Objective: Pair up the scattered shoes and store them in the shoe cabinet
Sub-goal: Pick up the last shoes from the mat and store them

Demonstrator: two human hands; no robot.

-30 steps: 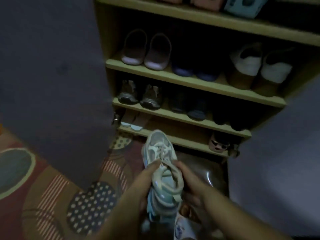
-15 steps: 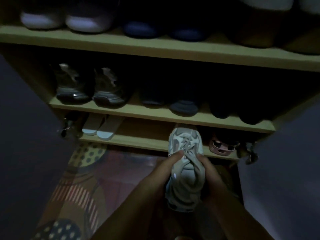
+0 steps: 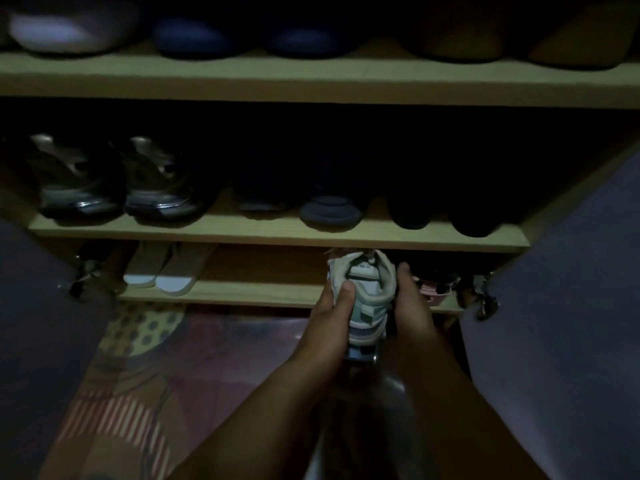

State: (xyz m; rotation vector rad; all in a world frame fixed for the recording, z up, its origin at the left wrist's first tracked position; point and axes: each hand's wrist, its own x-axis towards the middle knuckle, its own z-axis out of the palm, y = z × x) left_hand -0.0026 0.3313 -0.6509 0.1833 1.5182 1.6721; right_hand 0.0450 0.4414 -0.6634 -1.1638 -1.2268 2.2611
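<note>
A pale sneaker (image 3: 367, 292) sits lower centre of the frame, toe under the cabinet's bottom shelf (image 3: 221, 292); the left hand (image 3: 330, 318) and right hand (image 3: 414, 306) grip its sides, fingers curled; white sandals (image 3: 166, 275) lie left

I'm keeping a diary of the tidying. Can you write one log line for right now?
step: shelving sneaker | left hand: holds sneaker | right hand: holds sneaker | spot: bottom shelf, toe in, beside pink shoe

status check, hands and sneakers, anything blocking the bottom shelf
Left hand and right hand both gripping the sneakers. Toes going into the bottom shelf. Pink shoe close on the right; white sandals well left.
</note>
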